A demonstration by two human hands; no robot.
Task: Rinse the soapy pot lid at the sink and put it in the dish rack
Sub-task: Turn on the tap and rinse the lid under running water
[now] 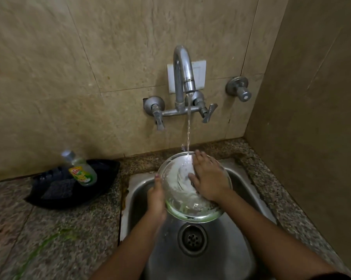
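A round glass pot lid point(176, 182) with a metal rim is held tilted over the steel sink point(239, 190), streaked with white suds. Water runs from the chrome tap point(183, 71) onto its far part. My left hand point(156, 196) grips the lid's left rim. My right hand point(208, 178) lies flat on the lid's surface, fingers spread and straight, beside the stream. No dish rack is in view.
A black tray point(101, 178) on the granite counter left of the sink holds a green dish soap bottle point(81, 168) and a dark scrub pad point(57, 187). The drain point(192, 237) sits below the lid. A tiled wall rises close on the right.
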